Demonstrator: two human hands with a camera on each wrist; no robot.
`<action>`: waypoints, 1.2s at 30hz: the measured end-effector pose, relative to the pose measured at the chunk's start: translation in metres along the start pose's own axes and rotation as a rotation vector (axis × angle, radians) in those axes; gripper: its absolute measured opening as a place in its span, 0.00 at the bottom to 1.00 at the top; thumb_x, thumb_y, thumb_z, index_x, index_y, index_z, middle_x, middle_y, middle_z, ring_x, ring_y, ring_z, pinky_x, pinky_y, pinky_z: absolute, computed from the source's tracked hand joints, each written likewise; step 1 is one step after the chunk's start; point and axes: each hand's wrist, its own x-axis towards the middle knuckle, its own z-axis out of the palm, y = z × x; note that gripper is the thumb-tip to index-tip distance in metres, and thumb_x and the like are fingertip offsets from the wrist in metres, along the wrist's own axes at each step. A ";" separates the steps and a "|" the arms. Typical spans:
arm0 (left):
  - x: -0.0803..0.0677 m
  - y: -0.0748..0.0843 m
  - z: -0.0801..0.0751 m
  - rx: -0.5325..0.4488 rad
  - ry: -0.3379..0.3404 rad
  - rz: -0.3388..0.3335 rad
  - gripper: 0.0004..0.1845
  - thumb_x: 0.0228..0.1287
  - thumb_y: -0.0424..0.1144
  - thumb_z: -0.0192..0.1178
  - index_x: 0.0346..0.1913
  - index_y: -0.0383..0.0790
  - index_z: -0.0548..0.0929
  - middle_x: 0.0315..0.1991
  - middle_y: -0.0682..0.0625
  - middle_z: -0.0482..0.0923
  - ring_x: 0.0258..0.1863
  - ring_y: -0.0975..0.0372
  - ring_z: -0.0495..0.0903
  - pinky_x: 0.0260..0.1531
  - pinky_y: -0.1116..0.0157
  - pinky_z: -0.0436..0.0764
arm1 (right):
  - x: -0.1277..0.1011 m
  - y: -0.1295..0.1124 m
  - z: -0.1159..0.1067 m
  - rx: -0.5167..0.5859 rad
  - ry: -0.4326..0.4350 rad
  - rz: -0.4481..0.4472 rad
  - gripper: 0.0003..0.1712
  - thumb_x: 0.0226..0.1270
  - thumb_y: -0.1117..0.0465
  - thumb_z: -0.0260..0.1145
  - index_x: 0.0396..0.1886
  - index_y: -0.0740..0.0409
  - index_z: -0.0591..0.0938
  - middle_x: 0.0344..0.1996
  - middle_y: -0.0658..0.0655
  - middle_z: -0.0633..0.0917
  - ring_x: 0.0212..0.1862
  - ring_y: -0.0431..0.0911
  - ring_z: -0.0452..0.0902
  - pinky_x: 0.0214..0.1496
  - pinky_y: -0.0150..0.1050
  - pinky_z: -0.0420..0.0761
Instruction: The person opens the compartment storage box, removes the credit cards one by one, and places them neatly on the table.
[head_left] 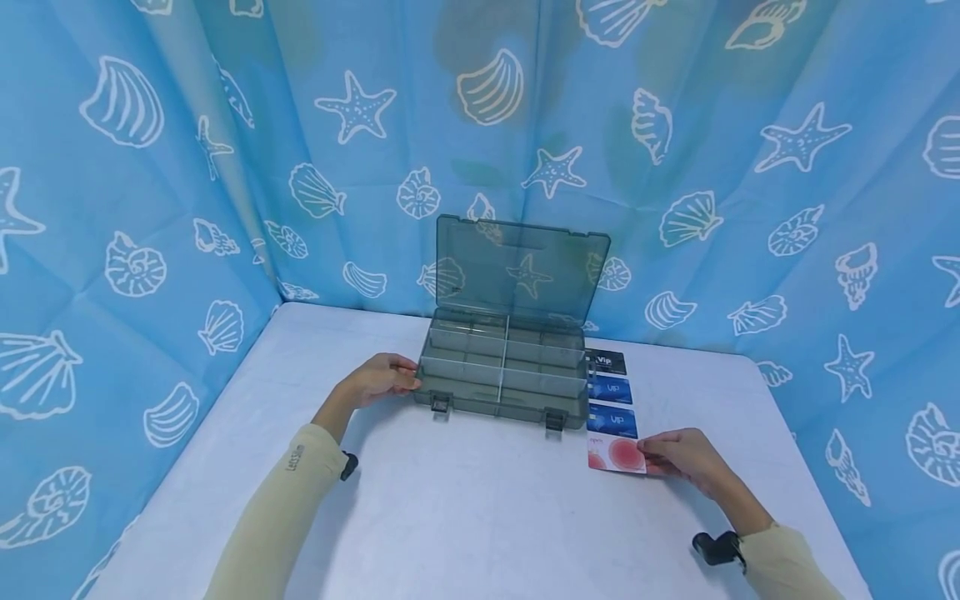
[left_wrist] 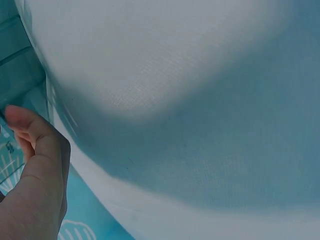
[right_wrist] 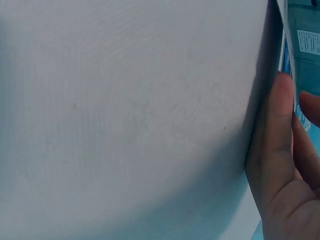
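Note:
A translucent grey plastic compartment box (head_left: 501, 406) stands on the table with its lid (head_left: 517, 271) raised against the curtain. My left hand (head_left: 377, 381) grips the box at its left side, thumb toward the front; in the left wrist view the fingers (left_wrist: 42, 145) meet the box's edge. With thumb and fingers, my right hand (head_left: 686, 457) pinches the right end of a white card with pink-red circles (head_left: 617, 453). Above that card, two blue VIP cards (head_left: 612, 420) and a black Vip card (head_left: 607, 362) form a column along the box's right side.
White cloth covers the table (head_left: 465, 517). A blue curtain (head_left: 360, 192) with white shell and starfish prints hangs behind and on both sides. Two dark latches (head_left: 554, 422) stick out from the box's front. Dividers (head_left: 504, 358) split its inside into several compartments.

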 end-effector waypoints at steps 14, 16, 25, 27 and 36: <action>-0.002 0.000 0.000 0.003 -0.013 0.008 0.25 0.62 0.32 0.66 0.60 0.31 0.70 0.48 0.41 0.75 0.44 0.54 0.78 0.50 0.60 0.79 | -0.004 -0.001 0.000 -0.050 0.021 0.021 0.25 0.69 0.54 0.65 0.52 0.73 0.80 0.32 0.57 0.87 0.30 0.48 0.84 0.36 0.33 0.83; -0.002 0.000 0.000 0.005 -0.013 0.011 0.25 0.62 0.32 0.66 0.59 0.31 0.71 0.48 0.41 0.75 0.44 0.54 0.78 0.51 0.60 0.79 | -0.004 -0.001 0.000 -0.043 0.021 0.024 0.25 0.69 0.53 0.65 0.52 0.73 0.80 0.31 0.57 0.87 0.30 0.48 0.84 0.36 0.33 0.83; -0.004 0.001 0.002 0.004 -0.022 0.019 0.24 0.63 0.31 0.65 0.60 0.31 0.70 0.48 0.40 0.75 0.45 0.54 0.78 0.52 0.59 0.78 | -0.007 0.000 -0.003 0.010 -0.004 0.044 0.25 0.71 0.55 0.63 0.51 0.76 0.79 0.28 0.56 0.86 0.30 0.49 0.85 0.37 0.34 0.83; -0.005 0.001 0.003 0.007 -0.019 0.019 0.24 0.63 0.31 0.65 0.60 0.31 0.70 0.48 0.40 0.75 0.45 0.54 0.78 0.52 0.59 0.78 | -0.008 0.000 -0.004 0.022 -0.011 0.048 0.24 0.71 0.55 0.63 0.51 0.75 0.79 0.28 0.57 0.86 0.30 0.49 0.85 0.37 0.35 0.83; -0.005 0.001 0.004 0.000 -0.014 0.025 0.24 0.63 0.30 0.65 0.60 0.31 0.71 0.48 0.40 0.75 0.44 0.54 0.78 0.51 0.58 0.79 | -0.008 -0.001 -0.007 0.018 -0.011 0.041 0.23 0.72 0.55 0.62 0.49 0.74 0.79 0.29 0.56 0.86 0.31 0.49 0.85 0.38 0.34 0.84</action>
